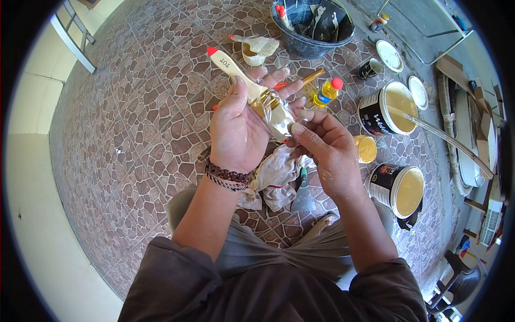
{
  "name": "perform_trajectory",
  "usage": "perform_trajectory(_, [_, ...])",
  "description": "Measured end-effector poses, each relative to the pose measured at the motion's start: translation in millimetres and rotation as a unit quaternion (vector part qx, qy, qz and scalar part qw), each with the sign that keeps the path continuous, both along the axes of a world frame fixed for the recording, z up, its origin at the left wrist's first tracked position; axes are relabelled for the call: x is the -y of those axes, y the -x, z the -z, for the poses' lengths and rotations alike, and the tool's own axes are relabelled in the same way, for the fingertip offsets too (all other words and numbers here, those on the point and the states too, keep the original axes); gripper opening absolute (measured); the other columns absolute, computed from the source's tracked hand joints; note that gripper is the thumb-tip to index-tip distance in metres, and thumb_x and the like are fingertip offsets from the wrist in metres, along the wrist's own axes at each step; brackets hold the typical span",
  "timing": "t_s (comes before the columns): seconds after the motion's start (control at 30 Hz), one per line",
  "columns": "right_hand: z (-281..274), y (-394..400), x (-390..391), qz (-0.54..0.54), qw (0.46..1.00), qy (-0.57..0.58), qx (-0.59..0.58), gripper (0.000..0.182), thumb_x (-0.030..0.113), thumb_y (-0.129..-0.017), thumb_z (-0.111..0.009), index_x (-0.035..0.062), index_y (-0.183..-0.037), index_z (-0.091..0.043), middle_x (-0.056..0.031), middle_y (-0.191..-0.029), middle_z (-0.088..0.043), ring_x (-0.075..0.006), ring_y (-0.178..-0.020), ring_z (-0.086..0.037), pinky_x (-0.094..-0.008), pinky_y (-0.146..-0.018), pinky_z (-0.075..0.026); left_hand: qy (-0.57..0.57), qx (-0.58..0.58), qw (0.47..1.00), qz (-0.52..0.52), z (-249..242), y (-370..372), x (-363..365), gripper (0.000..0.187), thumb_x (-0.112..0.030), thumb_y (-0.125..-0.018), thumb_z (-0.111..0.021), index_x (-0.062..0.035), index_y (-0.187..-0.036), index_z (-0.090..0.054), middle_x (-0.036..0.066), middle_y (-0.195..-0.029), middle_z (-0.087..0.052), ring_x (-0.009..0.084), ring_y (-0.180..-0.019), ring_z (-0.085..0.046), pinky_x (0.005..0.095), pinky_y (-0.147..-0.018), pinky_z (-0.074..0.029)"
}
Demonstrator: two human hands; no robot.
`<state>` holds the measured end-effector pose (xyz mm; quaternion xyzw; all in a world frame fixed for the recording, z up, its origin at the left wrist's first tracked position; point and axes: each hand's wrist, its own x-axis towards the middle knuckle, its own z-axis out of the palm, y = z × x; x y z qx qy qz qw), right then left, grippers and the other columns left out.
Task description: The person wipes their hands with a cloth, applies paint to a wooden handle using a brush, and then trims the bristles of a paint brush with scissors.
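A paintbrush point(234, 68) with a pale handle and red tip lies across my left hand point(236, 126), the thumb pressing it against the spread fingers. Clear plastic wrap point(279, 122) covers its bristle end. My right hand point(335, 153) pinches at the wrap's lower end between thumb and fingers. Beyond the fingers, a second brush point(314, 76) with a gold-coloured ferrule shows in part. A yellow bottle point(325, 95) with a red cap stands near it. Under my hands, a stained rag point(276, 174) and a putty knife point(303, 196) lie on the floor.
A dark bucket point(311, 47) holding tools stands ahead. To the right are two large paint tubs point(375, 115) point(385, 182), a small yellow container point(366, 149) and white lids point(389, 56). A clear rod point(450, 140) leans from the upper tub. A wrapped brush point(257, 47) rests on a cup.
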<state>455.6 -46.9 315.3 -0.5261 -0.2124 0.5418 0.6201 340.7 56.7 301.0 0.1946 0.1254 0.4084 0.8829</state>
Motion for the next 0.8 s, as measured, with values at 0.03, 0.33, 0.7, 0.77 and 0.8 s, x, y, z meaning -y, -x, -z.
perform_trajectory(0.03, [0.5,-0.5,0.1,0.0,1.0,-0.008,-0.005,0.023,0.009,-0.089,-0.064,-0.0021,-0.108,-0.056,-0.0042,-0.085,-0.061,-0.0089,-0.073,-0.057,-0.0227,-0.064,-0.047,0.0,-0.006,1.0,0.002,0.7,0.9,-0.9,0.041,-0.036,-0.1,-0.036,-0.0025,-0.122,-0.043,0.023,-0.127,-0.047,0.0419,-0.119,-0.048,0.0561,-0.098,-0.043])
perform_trajectory(0.33, [3.2,-3.0,2.2,0.021,0.998,-0.042,-0.038,0.024,0.008,-0.088,-0.065,-0.0011,-0.108,-0.056,-0.0032,-0.084,-0.06,-0.0085,-0.069,-0.054,-0.0235,-0.063,-0.045,-0.021,0.001,1.0,-0.019,1.8,11.0,-13.1,0.041,-0.034,-0.1,-0.037,-0.0027,-0.126,-0.041,0.018,-0.123,-0.05,0.0369,-0.116,-0.051,0.0564,-0.097,-0.045])
perform_trajectory(0.7, [1.7,9.5,-5.1,-0.056,0.986,0.077,0.135,0.031,0.033,-0.09,-0.064,0.0017,-0.086,-0.066,0.0011,-0.06,-0.056,-0.006,-0.054,-0.054,-0.0263,-0.047,-0.044,-0.035,-0.046,0.998,0.019,0.5,4.3,1.3,0.025,-0.027,-0.1,-0.04,-0.0076,-0.115,-0.046,0.015,-0.119,-0.054,0.0344,-0.114,-0.054,0.0516,-0.097,-0.046])
perform_trajectory(0.77, [2.8,13.9,-4.6,-0.043,0.968,0.019,0.245,0.037,0.036,-0.09,-0.062,0.0001,-0.082,-0.065,-0.0063,-0.056,-0.057,-0.0147,-0.05,-0.056,-0.0324,-0.048,-0.046,-0.016,-0.079,0.997,0.008,1.5,5.1,1.0,0.022,-0.028,-0.099,-0.042,-0.0106,-0.111,-0.047,0.014,-0.112,-0.056,0.0335,-0.107,-0.058,0.0501,-0.091,-0.05])
perform_trajectory(0.8, [11.1,16.6,-2.5,-0.065,0.949,0.017,0.309,0.039,0.036,-0.091,-0.061,-0.0009,-0.08,-0.064,-0.0112,-0.057,-0.057,-0.0216,-0.05,-0.057,-0.0354,-0.05,-0.046,-0.026,-0.089,0.996,0.008,3.2,7.3,-2.4,0.021,-0.029,-0.099,-0.042,-0.0115,-0.11,-0.047,0.013,-0.109,-0.057,0.0331,-0.104,-0.06,0.0506,-0.089,-0.051])
